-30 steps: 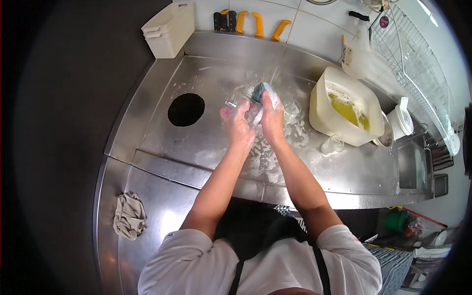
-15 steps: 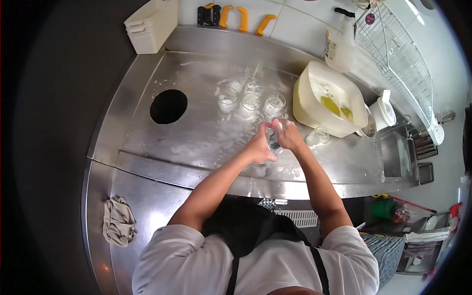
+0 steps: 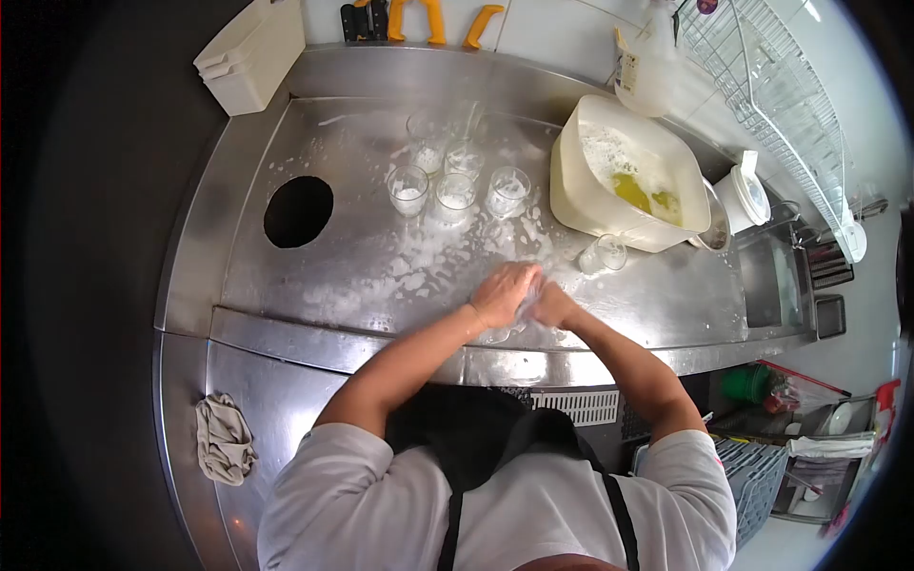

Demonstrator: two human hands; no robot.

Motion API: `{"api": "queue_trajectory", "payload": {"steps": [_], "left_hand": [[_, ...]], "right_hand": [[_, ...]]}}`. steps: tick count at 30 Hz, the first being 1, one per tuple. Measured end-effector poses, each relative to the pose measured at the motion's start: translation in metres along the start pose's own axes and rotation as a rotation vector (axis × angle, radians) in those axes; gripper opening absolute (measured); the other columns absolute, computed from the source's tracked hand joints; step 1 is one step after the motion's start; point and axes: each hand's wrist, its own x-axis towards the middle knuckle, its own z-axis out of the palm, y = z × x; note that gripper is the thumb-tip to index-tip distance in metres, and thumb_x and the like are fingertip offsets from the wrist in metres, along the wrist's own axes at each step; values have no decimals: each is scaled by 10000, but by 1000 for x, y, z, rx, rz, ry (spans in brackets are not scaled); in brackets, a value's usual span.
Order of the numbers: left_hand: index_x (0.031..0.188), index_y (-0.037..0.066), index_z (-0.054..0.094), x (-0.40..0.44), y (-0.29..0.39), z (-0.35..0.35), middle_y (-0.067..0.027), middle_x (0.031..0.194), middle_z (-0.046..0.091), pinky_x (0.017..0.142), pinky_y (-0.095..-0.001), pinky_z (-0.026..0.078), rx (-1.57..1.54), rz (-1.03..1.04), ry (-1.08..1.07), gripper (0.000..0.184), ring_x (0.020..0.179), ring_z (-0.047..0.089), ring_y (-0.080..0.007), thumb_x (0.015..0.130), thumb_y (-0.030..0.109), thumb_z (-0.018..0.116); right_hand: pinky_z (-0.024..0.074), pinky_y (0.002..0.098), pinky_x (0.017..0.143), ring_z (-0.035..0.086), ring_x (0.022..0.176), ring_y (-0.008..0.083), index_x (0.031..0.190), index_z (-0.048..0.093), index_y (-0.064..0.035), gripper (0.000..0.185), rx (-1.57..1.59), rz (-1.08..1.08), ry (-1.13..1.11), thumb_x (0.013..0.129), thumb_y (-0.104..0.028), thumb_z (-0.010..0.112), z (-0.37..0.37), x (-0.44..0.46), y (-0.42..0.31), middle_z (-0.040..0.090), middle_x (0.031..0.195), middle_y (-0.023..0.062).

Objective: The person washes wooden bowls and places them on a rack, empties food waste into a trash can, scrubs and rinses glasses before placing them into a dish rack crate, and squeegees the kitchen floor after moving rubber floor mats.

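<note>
My left hand [image 3: 505,293] is closed around a clear glass [image 3: 529,297] low over the steel counter, near its front edge. My right hand [image 3: 555,306] is closed at the glass's other side, blurred; what its fingers hold is hidden. Several soapy glasses stand upright beyond my hands, among them one at the left [image 3: 408,190] and one at the right [image 3: 508,192]. Another glass [image 3: 604,255] lies tilted beside the cream tub [image 3: 624,176], which holds foam and yellow-green liquid.
The steel counter [image 3: 381,305] has a round dark hole [image 3: 298,211] at left. Cream bins [image 3: 249,57], orange-handled tools [image 3: 435,21], a clear jug [image 3: 651,71] and a wire rack [image 3: 762,86] line the back. A sink [image 3: 769,285] is at right, a cloth [image 3: 224,439] at lower left.
My hands have come back from among the standing glasses toward the front edge, holding a glass between them. The blue-green sponge, visible earlier in my right hand, is now hidden. The view has shifted.
</note>
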Motion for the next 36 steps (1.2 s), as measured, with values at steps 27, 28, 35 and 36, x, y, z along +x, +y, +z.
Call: {"api": "queue_trajectory", "payload": {"steps": [27,28,35,36], "left_hand": [[1241,10,544,254,-99,-120,-286,1359,423,1052,-515,340,635,-499,287,461,1278,401,-420,795,87,627],[1193,14,587,271,-148,-122,-279,1315,476,1052,-540,322,764,-566,111,415,1238,451,-406,801,136,639],[919,58,726,290,-182,-95,-134,954,703,1079,-557,239,1042,-388,-294,264,948,661,-316,851,297,636],[915,60,727,290,-181,-94,-131,951,703,1075,-555,240,1030,-386,-289,263,945,660,-308,857,298,630]], "right_hand": [[508,283,551,612,675,172,1200,498,22,461,703,81,922,796,-104,682,-156,-59,-75,612,889,104],[503,273,550,605,669,155,1166,521,25,431,585,63,933,794,-113,689,-152,-62,-62,617,864,88],[448,308,742,547,860,180,1141,552,-1,444,602,267,894,767,-167,726,-153,-102,-43,576,983,91],[464,293,679,563,791,164,1127,552,-3,416,666,252,934,777,-162,713,-154,-102,-46,589,936,81]]}}
